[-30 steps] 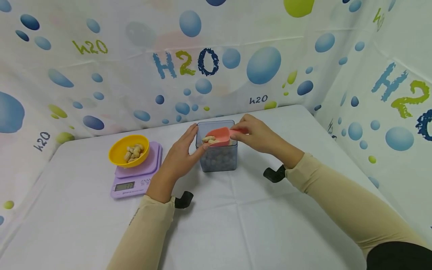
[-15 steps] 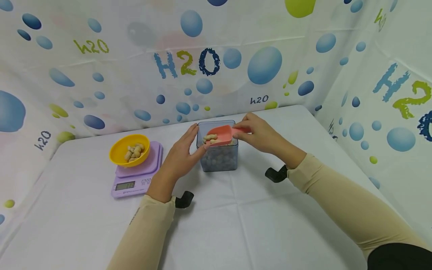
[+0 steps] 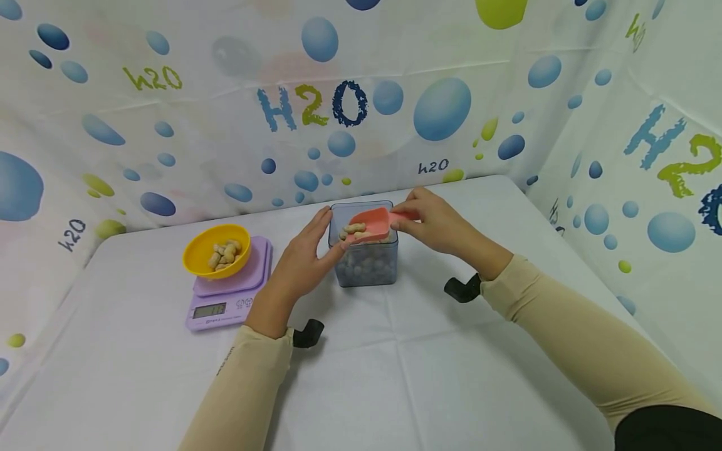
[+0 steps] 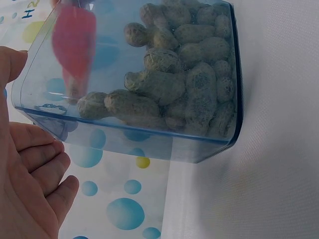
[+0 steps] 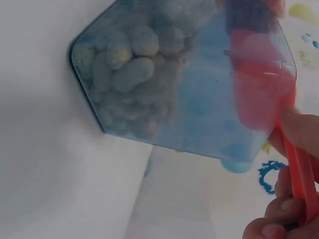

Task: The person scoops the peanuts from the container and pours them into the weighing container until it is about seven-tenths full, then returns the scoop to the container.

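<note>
My right hand (image 3: 431,222) pinches the handle of a coral-red scoop (image 3: 379,220) over the mouth of a clear bluish container (image 3: 369,266). A few peanuts (image 3: 355,229) in the shell lie at the scoop's front lip. Through the container wall, more peanuts (image 4: 159,87) show, piled in its lower part. My left hand (image 3: 301,260) is at the container's left side, fingers extended and thumb close to the near rim and the scoop's tip. In the right wrist view the scoop's handle (image 5: 300,174) runs between thumb and curled fingers.
To the left stands a purple kitchen scale (image 3: 217,313) with a digital display. A yellow bowl (image 3: 194,254) holding several peanuts rests on it. A white cloth (image 3: 395,388) covers the table, and a bubble-patterned curtain (image 3: 214,113) hangs behind.
The scoop has shifted slightly right with my right hand, and the peanuts at its lip have moved a little. My left hand stays in place.
</note>
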Demonstrator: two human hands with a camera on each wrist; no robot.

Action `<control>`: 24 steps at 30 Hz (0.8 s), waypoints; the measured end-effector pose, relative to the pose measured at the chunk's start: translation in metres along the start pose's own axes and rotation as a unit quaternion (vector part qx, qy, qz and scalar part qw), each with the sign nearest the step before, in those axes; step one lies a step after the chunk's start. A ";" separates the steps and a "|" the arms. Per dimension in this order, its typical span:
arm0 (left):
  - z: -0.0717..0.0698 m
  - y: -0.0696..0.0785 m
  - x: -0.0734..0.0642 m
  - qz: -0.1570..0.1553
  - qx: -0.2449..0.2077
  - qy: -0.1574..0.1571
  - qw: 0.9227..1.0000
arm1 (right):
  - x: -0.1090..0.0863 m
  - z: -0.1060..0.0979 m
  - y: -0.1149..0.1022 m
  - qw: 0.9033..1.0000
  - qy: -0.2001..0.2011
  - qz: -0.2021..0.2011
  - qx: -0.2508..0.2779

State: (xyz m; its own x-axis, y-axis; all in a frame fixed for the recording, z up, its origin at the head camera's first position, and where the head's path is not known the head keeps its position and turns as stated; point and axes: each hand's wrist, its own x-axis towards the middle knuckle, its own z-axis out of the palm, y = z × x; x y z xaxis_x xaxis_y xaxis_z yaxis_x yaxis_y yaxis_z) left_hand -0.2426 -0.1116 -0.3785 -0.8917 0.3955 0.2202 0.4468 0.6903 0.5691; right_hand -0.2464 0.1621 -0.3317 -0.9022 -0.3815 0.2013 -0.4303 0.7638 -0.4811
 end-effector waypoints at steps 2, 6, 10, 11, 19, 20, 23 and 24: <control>0.000 0.000 0.000 0.000 0.000 0.000 1.000 | 0.002 0.000 -0.005 0.999 0.000 -0.015 -0.035; 0.000 0.001 -0.001 -0.002 -0.002 0.004 1.000 | 0.009 0.001 -0.018 0.994 -0.012 -0.052 -0.099; 0.001 0.001 0.000 0.001 -0.006 0.007 1.000 | 0.015 0.007 -0.027 0.985 -0.018 -0.082 -0.149; 0.001 0.000 0.000 0.002 -0.006 0.007 1.000 | 0.017 0.009 -0.028 0.983 -0.018 -0.089 -0.160; -0.002 0.001 0.001 -0.003 -0.001 0.004 1.000 | 0.023 0.015 -0.042 0.970 -0.028 -0.119 -0.212; -0.002 0.001 0.001 -0.003 -0.001 0.004 1.000 | 0.022 0.013 -0.042 0.970 -0.040 -0.117 -0.208; -0.001 0.001 0.002 -0.001 -0.001 0.001 1.000 | 0.021 0.009 -0.043 0.972 -0.070 -0.108 -0.198; -0.001 0.000 0.002 0.000 0.000 0.002 1.000 | 0.021 0.009 -0.043 0.973 -0.074 -0.106 -0.194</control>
State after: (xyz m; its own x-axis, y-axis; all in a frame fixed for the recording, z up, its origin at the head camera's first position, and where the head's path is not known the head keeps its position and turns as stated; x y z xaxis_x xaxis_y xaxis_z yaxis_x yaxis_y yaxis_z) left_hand -0.2441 -0.1114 -0.3766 -0.8923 0.3929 0.2224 0.4460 0.6908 0.5691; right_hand -0.2467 0.1161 -0.3141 -0.7906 -0.6002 0.1211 -0.6105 0.7881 -0.0793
